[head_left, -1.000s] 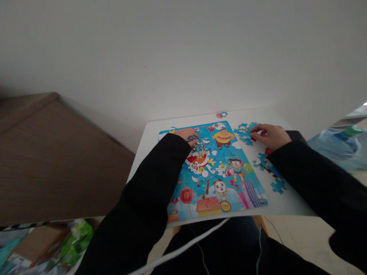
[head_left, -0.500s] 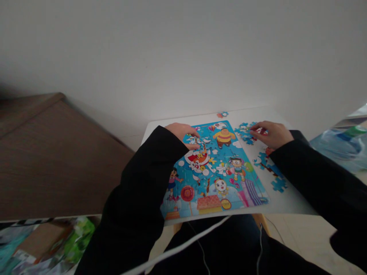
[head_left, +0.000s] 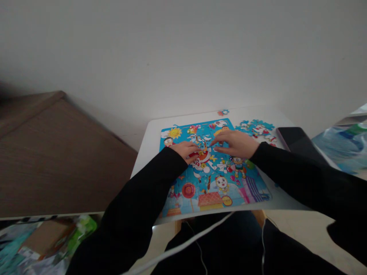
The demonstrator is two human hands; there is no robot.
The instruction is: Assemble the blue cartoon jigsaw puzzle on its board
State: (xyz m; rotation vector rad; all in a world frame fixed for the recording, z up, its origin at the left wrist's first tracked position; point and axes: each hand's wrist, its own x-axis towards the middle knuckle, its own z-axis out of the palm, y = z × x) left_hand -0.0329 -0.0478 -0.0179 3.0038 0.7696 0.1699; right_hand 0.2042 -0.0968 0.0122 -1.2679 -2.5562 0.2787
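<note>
Head view: both hands meet on the puzzle board

Puzzle board (head_left: 212,179) lies on the desk (head_left: 149,141), long axis running away from the person. Left hand (head_left: 187,149) and right hand (head_left: 233,143) rest palm-down on its far half, fingertips nearly touching. Right fingers stretched flat. Left fingers curled, and I cannot tell if they hold a piece. Loose pieces (head_left: 258,129) sit off the board's far right corner, nearer the right hand.

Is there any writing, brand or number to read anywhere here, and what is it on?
No text is legible.
Cartoon puzzle: a yellow round badge near its bottom edge may carry print, too small to read.
Packaging at lower left: blurred, nothing legible.
Dark phone: screen blank, no marks visible.
</note>
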